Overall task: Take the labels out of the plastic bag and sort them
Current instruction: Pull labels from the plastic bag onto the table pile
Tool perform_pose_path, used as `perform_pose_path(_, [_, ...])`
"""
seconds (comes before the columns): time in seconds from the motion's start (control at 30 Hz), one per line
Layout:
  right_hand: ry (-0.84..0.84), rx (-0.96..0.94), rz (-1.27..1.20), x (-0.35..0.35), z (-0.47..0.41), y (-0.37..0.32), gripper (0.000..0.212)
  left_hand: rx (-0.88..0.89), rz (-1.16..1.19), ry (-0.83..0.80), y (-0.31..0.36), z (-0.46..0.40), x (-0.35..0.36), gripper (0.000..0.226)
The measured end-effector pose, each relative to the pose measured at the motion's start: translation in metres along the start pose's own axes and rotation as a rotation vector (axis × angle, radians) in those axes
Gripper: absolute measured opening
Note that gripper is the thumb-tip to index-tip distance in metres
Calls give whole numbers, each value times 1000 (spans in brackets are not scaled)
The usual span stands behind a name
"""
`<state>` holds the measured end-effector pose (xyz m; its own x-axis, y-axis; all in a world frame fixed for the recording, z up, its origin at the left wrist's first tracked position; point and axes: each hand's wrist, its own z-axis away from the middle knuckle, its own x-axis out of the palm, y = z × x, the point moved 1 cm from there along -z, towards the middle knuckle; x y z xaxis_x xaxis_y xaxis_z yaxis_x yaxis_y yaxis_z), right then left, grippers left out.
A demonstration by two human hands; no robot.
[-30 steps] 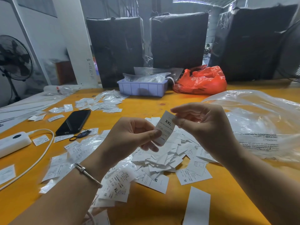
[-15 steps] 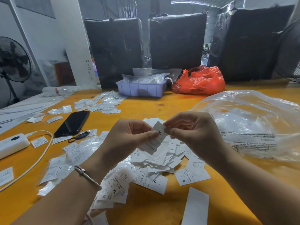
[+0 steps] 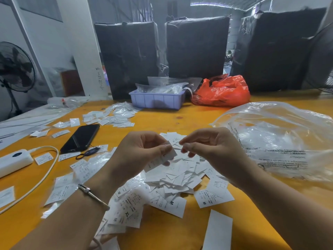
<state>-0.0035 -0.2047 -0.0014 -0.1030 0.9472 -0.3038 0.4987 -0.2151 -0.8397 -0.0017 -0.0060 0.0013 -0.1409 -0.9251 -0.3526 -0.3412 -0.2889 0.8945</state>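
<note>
Pinching a blurred label (image 3: 163, 158) over the pile (image 3: 180, 175) mid-table, the left hand (image 3: 138, 156) is hiding its print; the right hand (image 3: 210, 148) is pinching something indistinct.

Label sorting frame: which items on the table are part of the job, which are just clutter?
Job:
- left hand, pinching a label
- right hand, fingers curled at the label's upper edge
- loose label pile
- clear plastic bag

Clutter:
- black phone
- white power bank with cable
- purple tray
- red bag
- fan
</note>
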Motion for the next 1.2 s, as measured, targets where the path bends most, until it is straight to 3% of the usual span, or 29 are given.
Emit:
perform_pose_path(0.13, [299, -141, 543, -15, -4, 4, 9, -109, -198, 89, -1, -3, -22, 4])
perform_pose_path(0.2, [372, -99, 809, -26, -7, 8, 11, -228, -351, 108, -6, -6, -33, 4])
perform_pose_path(0.37, [368, 210, 1108, -54, -15, 25, 17, -512, -502, 79, -16, -9, -52, 18])
perform_pose_path(0.47, [361, 320, 1245, -64, -17, 35, 12, -596, -554, 41, -18, -9, -59, 18])
perform_pose_path(0.53, [302, 427, 1364, -69, -17, 40, 25, -616, -613, 26, -17, -9, -61, 18])
perform_pose_path(0.7, [187, 623, 1421, -78, -17, 54, 36, -597, -684, 33, -19, -7, -62, 25])
perform_pose_path(0.87, [202, 606, 1434, -82, -18, 57, 5, -526, -661, 138, -20, -10, -54, 28])
perform_pose_path(1.03, [266, 545, 1475, -85, -17, 61, 18, -362, -601, 204, -17, -11, -37, 29])
perform_pose_path(1.13, [232, 597, 1434, -87, -17, 65, 39, -327, -578, 189, -16, -10, -31, 30])
perform_pose_path(1.2, [217, 586, 1420, -88, -18, 67, 20, -321, -570, 195, -16, -10, -32, 30])
